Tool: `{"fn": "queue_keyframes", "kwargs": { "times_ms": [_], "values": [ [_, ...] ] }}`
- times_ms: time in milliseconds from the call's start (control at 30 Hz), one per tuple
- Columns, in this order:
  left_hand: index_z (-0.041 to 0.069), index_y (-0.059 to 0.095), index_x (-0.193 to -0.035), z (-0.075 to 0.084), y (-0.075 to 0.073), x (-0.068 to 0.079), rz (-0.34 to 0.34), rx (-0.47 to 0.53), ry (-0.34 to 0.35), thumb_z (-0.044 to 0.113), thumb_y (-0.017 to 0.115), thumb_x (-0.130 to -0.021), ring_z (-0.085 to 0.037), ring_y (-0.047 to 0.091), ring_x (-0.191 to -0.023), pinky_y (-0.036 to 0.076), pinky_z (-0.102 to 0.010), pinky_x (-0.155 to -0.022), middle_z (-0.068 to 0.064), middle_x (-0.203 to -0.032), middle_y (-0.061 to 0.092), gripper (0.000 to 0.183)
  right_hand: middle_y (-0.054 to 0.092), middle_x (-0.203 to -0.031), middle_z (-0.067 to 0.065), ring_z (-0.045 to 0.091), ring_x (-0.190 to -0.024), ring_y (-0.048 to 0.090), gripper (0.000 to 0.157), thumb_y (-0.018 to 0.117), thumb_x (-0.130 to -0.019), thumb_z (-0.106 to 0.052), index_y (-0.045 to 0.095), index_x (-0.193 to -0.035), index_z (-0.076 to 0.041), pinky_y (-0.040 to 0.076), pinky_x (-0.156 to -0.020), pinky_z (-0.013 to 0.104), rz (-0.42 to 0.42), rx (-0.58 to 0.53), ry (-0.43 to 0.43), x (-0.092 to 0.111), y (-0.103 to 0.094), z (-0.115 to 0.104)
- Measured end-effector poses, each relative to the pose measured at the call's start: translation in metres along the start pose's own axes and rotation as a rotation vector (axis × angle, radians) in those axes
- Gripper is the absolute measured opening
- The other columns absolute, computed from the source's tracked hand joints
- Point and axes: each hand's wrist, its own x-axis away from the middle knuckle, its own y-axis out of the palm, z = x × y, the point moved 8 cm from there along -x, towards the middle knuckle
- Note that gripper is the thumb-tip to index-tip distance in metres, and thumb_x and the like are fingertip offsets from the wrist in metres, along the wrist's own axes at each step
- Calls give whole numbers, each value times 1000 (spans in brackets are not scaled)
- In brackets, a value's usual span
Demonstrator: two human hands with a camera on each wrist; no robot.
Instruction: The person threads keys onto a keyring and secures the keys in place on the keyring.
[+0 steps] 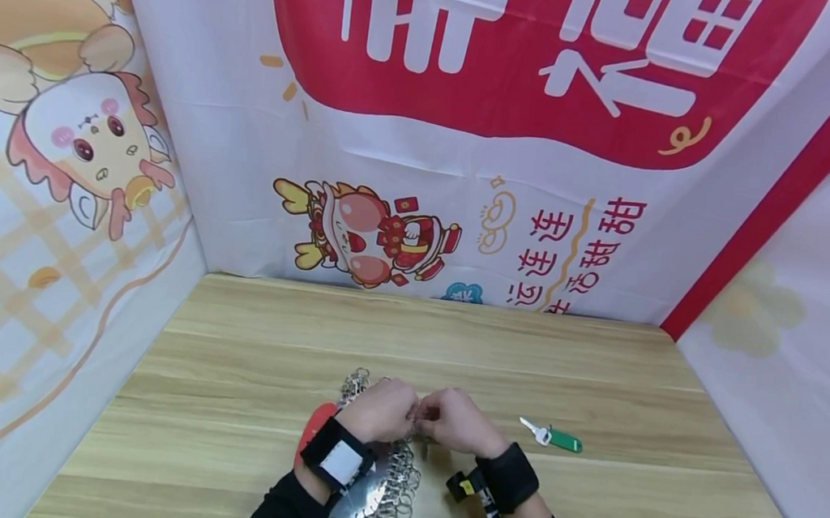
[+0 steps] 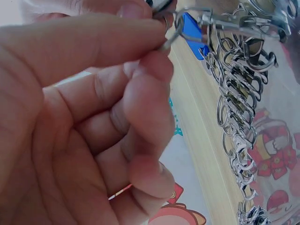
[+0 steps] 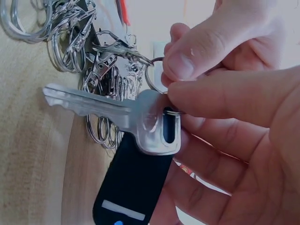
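Above the table the hands meet. My left hand (image 1: 383, 409) pinches a metal split ring (image 2: 174, 35) between thumb and finger; the ring hooks into a silver swivel clasp (image 2: 225, 23). Close beside it, my right hand (image 1: 462, 421) holds a silver key (image 3: 152, 122) by its head, thumb and fingers at the small loop through its hole. From the key hangs a dark tag (image 3: 136, 180) with a white stripe. A bunch of silver clasps and rings (image 1: 396, 493) lies under and beside the left forearm. The fingertips partly hide where ring and key meet.
On the wooden table (image 1: 630, 504), to the right of the hands, lies a key with a green tag (image 1: 565, 441). A red piece (image 1: 315, 428) shows by the left wrist. Printed cloth walls (image 1: 230, 196) stand behind and at both sides.
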Motion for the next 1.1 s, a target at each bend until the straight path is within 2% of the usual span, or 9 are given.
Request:
{"fn": "queue_keyframes", "kwargs": {
  "times_ms": [200,367,600,700,933,1100],
  "values": [
    [14,47,-54,-3,3,0,-34,-21,-27,15,67,-86,-8,43,-45,35,-21,-48,7,-50,37,37,60,-67,-11,4,-55,53,9,67,-83,-8,69,-76,-13,45,-52,23,-16,-7,28,0,1,4],
    [14,51,-57,-2,3,2,-36,-24,-25,12,67,-85,-8,46,-47,37,-22,-48,6,-53,43,32,60,-68,-11,4,-56,53,7,68,-83,-8,70,-77,-12,46,-53,22,-8,-10,19,0,1,4],
    [14,49,-54,0,2,2,-21,-57,-8,6,66,-80,-9,46,-46,37,-22,-47,6,-52,45,32,63,-72,-11,3,-59,55,7,71,-82,-10,70,-77,-15,47,-56,22,-6,-7,-10,-1,1,2],
    [15,48,-55,-1,3,2,-28,-40,-29,5,65,-80,-9,45,-46,36,-22,-47,5,-52,43,31,64,-74,-10,3,-60,56,6,72,-81,-10,70,-78,-15,47,-57,22,-14,-7,-16,-2,1,1],
    [14,46,-57,0,0,1,-18,36,1,6,63,-82,-9,42,-45,34,-22,-47,6,-53,37,32,62,-71,-9,3,-58,53,8,68,-83,-8,69,-78,-14,46,-55,22,-16,-12,-18,-1,2,2],
    [14,46,-57,-1,1,2,-40,76,-16,5,62,-81,-9,42,-45,34,-22,-46,6,-53,37,30,62,-71,-10,3,-59,53,9,67,-84,-7,69,-79,-14,46,-55,22,-28,-14,-25,0,2,2]
  ]
}}
